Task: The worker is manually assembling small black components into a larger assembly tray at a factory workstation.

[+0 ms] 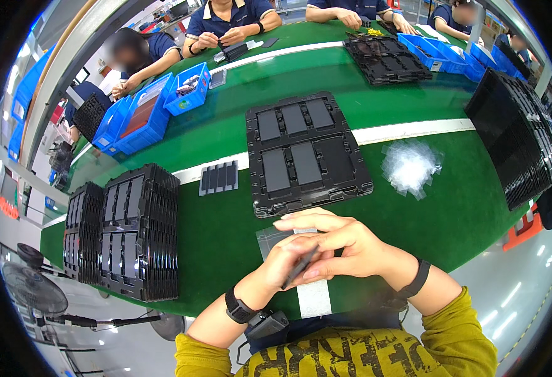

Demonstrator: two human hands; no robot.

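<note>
Both hands meet over the near edge of the green table, around a thin dark flat panel (300,267) seen nearly edge-on. My left hand (278,262) grips it from the left. My right hand (346,246) has its fingers bent over and against it from the right. Just beyond lies a black plastic tray (260,202) with dark grey rectangular panels (306,162) in its pockets; the lower right pocket shows its bare black floor. A clear sheet (265,239) lies partly under my left hand.
A pile of clear film pieces (412,168) lies right of the tray, dark strips (219,178) left of it. Tall stacks of black trays (139,235) stand at left and right (514,138). Blue bins (139,119) and co-workers are across the table.
</note>
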